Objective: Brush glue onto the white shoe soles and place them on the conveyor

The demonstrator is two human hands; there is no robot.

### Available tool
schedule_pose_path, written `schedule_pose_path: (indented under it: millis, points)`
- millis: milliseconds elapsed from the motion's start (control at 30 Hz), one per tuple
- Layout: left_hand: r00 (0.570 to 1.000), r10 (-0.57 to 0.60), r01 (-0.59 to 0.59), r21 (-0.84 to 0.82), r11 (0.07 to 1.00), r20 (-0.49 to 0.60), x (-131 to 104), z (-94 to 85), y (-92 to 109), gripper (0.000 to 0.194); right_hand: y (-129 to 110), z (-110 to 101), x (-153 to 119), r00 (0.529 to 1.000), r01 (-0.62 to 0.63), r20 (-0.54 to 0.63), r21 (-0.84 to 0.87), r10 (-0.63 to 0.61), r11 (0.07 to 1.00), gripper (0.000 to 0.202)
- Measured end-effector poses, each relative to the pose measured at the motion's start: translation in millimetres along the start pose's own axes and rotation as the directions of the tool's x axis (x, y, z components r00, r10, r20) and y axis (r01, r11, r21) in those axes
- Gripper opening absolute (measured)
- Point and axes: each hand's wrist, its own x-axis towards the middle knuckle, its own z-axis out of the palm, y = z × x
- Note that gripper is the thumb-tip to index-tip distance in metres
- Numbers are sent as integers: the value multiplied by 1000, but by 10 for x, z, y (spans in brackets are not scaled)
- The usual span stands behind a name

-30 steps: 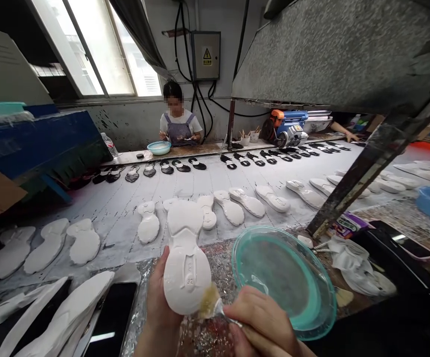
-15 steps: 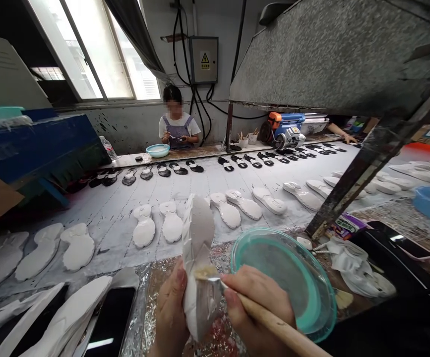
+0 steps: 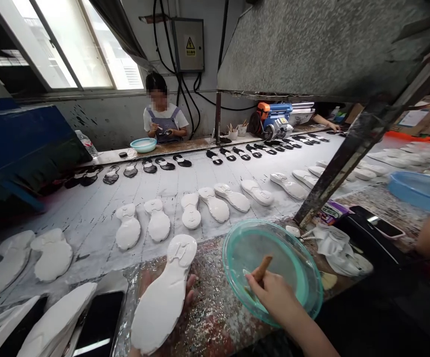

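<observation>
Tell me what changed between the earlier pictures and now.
The right hand moved the brush from the white sole into the green bowl. The left hand laid that sole down flat, still holding it. The bowl stayed put.

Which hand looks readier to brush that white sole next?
The right hand: it holds the brush over the teal bowl. The left hand lies under the white sole, supporting it.

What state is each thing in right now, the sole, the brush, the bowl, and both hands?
White sole: lying tilted, held from beneath.
Left hand: under the sole, mostly hidden.
Brush: dipped into the bowl.
Right hand: closed on the brush.
Green bowl: upright on the bench, tilted slightly.
</observation>
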Motion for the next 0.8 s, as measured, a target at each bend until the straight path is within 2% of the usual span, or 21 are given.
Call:
schedule_pose_path:
  millis: [67, 100, 233, 300, 367, 433, 500, 533, 567, 633, 667, 767, 800]
  points:
    - [988, -131, 132, 5, 991, -81, 0, -20, 22, 52, -10, -4, -3, 1000, -20, 11, 30, 20, 999, 37]
    - [982, -151, 153, 6, 988, -117, 0, 13, 25, 48, -19, -28, 1, 1000, -31, 8, 55, 31, 998, 37]
    - [978, -51, 57, 25, 998, -204, 15, 324, -87, 39, -46, -129, 36, 992, -102, 91, 213, 84, 972, 43]
    - [961, 61, -48, 54, 997, -268, 51, 499, -202, 37, -96, -94, 28, 987, -134, 127, 318, 98, 939, 45]
    - [923, 240, -212, 124, 969, -300, 102, 646, -320, 39, -218, 10, -22, 994, -100, 85, 439, 70, 893, 47]
    - [877, 400, -361, 186, 914, -265, 147, 759, -413, 42, -418, 139, -108, 1000, 3, 2, 531, -5, 847, 48]
    - [849, 490, -453, 206, 868, -197, 169, 839, -469, 42, -662, 237, -190, 990, 142, -63, 535, -129, 833, 37]
    - [838, 517, -483, 204, 851, -172, 170, 868, -483, 40, -780, 262, -218, 944, 326, -112, 453, -309, 830, 27]
    - [829, 538, -506, 201, 839, -154, 167, 888, -488, 38, -885, 269, -233, 871, 491, -173, 365, -460, 791, 18]
    - [809, 572, -545, 195, 816, -132, 154, 908, -484, 35, -1038, 243, -227, 718, 696, -244, 233, -652, 679, 13]
    - [802, 584, -558, 191, 807, -123, 147, 910, -479, 34, -1085, 224, -210, 689, 723, -268, 200, -673, 661, 12]
    - [799, 593, -572, 178, 801, -99, 139, 913, -462, 31, -1151, 220, -153, 735, 669, -282, 158, -616, 726, 11]
    - [800, 592, -573, 168, 802, -98, 140, 921, -453, 31, -1164, 243, -145, 715, 687, -292, 123, -636, 716, 12]
